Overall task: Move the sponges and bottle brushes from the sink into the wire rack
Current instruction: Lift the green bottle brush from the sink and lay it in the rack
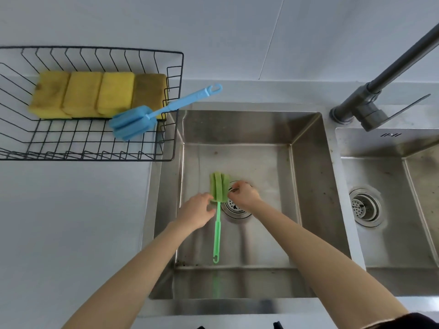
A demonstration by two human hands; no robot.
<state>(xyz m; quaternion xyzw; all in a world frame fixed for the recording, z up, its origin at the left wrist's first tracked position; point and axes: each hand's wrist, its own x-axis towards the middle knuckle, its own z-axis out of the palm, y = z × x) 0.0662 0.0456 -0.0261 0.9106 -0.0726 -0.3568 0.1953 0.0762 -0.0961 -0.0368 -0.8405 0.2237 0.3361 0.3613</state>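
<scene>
A green bottle brush (217,224) lies on the floor of the steel sink (306,167), its foam head beside the drain and its handle pointing toward me. My left hand (198,213) touches the lower left of the foam head. My right hand (243,193) pinches the head's right side over the drain. The black wire rack (174,115) stands on the counter at the left. It holds several yellow sponges (83,93) in a row. A blue bottle brush (142,119) rests in the rack, with its handle sticking out over the right rim.
A dark grey faucet (370,100) rises at the back right between the two basins. A second basin (389,210) with its own drain lies to the right. The white counter (71,222) spreads left of the sink, under and in front of the rack.
</scene>
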